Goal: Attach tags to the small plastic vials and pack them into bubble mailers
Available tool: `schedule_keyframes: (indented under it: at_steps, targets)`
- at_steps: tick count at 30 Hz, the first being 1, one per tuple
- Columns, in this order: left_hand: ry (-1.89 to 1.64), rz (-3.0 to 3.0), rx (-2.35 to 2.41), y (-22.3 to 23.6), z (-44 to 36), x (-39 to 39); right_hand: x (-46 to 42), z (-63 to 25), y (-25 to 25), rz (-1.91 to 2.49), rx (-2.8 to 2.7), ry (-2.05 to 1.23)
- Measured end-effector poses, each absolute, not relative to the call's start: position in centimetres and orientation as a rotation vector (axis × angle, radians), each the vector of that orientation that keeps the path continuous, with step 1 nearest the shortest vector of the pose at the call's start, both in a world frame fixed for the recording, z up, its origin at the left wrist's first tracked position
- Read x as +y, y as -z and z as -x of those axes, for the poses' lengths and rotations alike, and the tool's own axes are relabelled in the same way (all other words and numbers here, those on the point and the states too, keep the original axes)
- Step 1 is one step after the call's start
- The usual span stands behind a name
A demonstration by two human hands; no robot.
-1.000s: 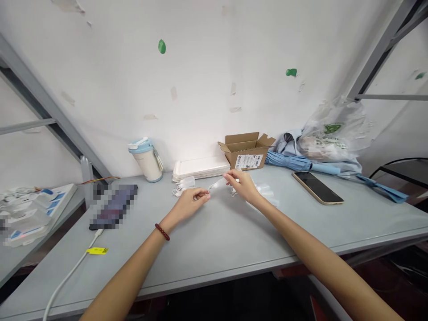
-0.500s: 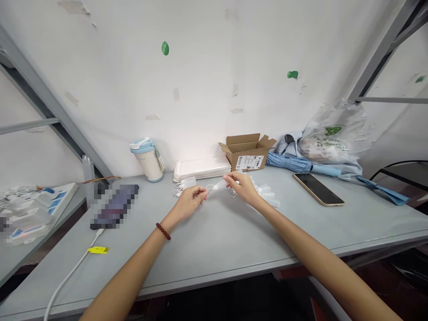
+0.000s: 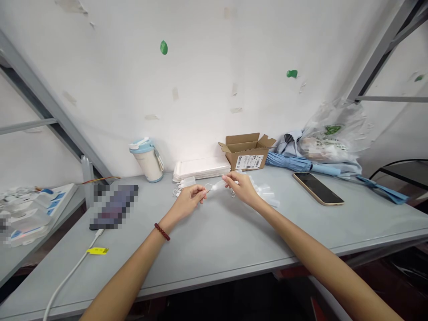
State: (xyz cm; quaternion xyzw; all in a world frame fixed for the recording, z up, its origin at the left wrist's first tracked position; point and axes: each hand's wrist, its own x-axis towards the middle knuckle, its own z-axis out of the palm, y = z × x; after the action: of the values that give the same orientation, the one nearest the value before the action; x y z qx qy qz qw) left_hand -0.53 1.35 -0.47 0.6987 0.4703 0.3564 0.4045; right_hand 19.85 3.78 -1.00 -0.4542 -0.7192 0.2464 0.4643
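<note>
Above the grey table (image 3: pixel 214 240), my right hand (image 3: pixel 243 187) pinches a small translucent white tube-like piece (image 3: pixel 218 185). A thin white cord (image 3: pixel 208 184) loops from that piece's left end. My left hand (image 3: pixel 190 200), with a dark red bead bracelet at its wrist, pinches the cord or a small tip on it; the fingers hide which. Several similar translucent pieces (image 3: pixel 269 196) lie behind and right of my right hand. More pieces with white cords (image 3: pixel 186 183) lie just behind my left hand.
At the back stand a blue-and-cream cup (image 3: pixel 149 162), stacked white flat trays (image 3: pixel 200 168) and an opened cardboard box (image 3: pixel 249 156). On the right lie a phone (image 3: pixel 318 189), a blue umbrella (image 3: pixel 290 162) and a plastic bag (image 3: pixel 337 133). A pixelated dark device (image 3: pixel 115 207) with a white cable (image 3: pixel 70 272) lies left.
Both hands keep nearly the same place and grip. The whole view has shifted very slightly.
</note>
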Motion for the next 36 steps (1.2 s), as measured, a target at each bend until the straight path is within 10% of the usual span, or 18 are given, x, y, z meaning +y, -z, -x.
schedule_keyframes:
  at_steps: [36]
  targets:
    - [-0.944,-1.711,1.226,1.6,0.7,1.8,3.3,-19.1,1.7,1.117,-1.91,-0.396]
